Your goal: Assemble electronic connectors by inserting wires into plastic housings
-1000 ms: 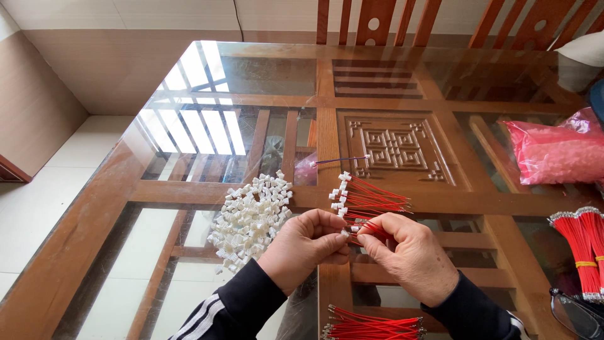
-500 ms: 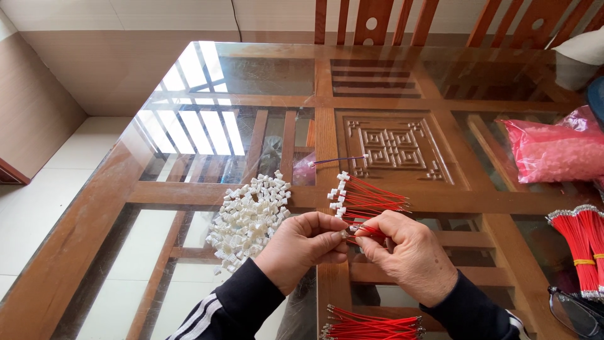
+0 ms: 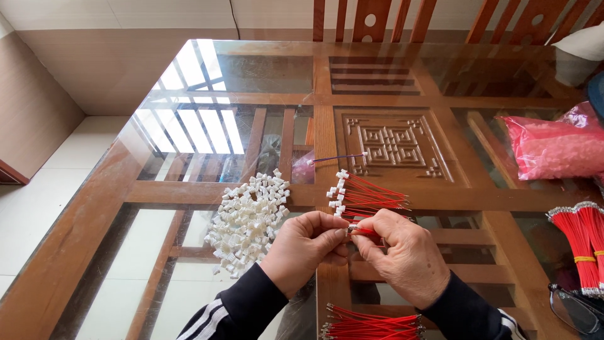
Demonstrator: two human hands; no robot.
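In the head view, the left hand (image 3: 302,249) and the right hand (image 3: 402,258) meet just above the near edge of the glass-topped bench (image 3: 94,226), fingers pressed together, pinching a red wire (image 3: 365,232) between them at its tip, seemingly seating a small white connector on it. Finished wires (image 3: 365,196) lie just beyond the hands, and the pile of white connectors (image 3: 245,220) sits left. The join likely calls for a straight, firm push.

Pink plastic bag (image 3: 553,148), perhaps of small white pieces, at table's far right.
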